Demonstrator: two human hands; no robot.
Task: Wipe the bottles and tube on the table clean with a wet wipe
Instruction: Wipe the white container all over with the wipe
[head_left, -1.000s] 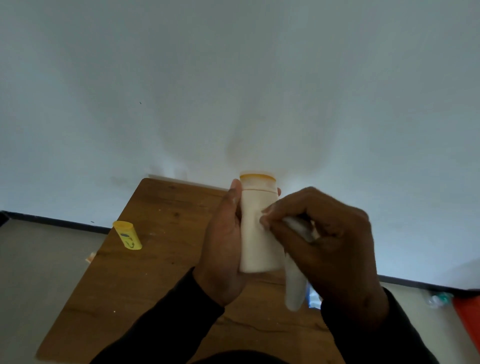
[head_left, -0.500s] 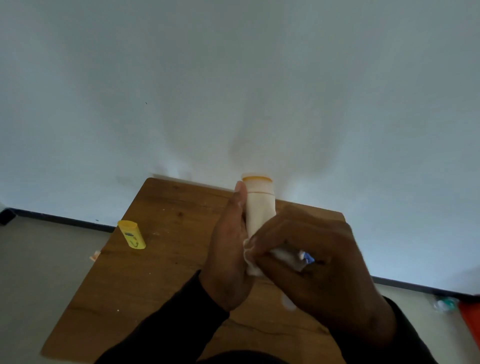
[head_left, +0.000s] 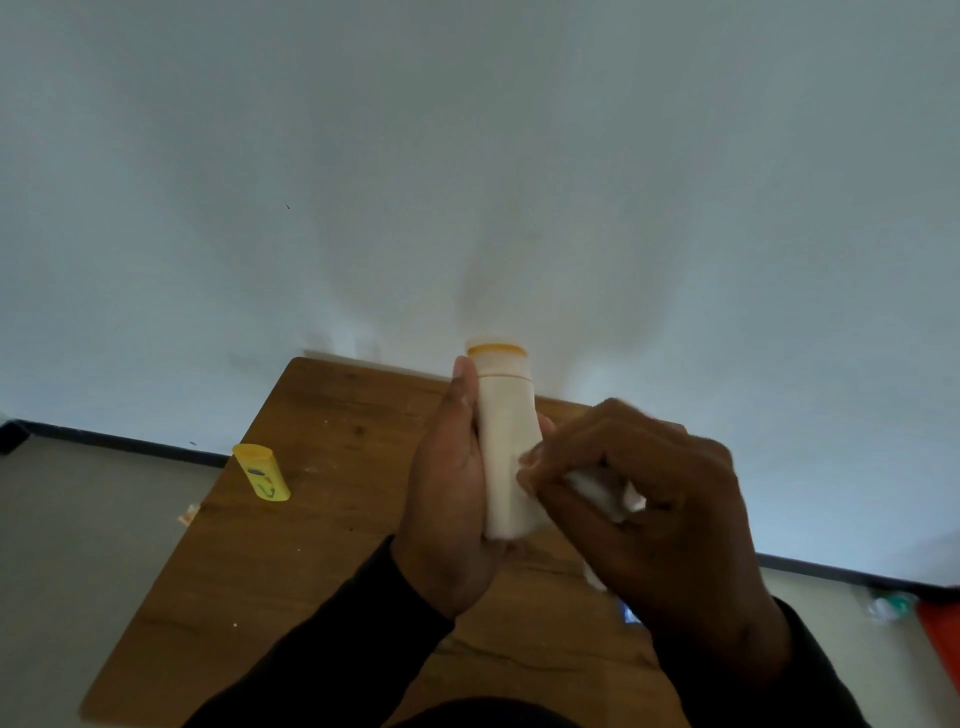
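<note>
While the wooden table (head_left: 322, 519) carries only a yellow bottle (head_left: 261, 473) standing untouched near its left edge, the white bottle (head_left: 506, 441) is held upright above the middle, so the job looks mid-way at best. Left hand (head_left: 452, 499) grips that bottle along its side, right hand (head_left: 649, 499) has fingers curled round a bunched wet wipe (head_left: 597, 486) pressed to its lower right side; wiping looks underway, yellow one pending, tube not identifiable
</note>
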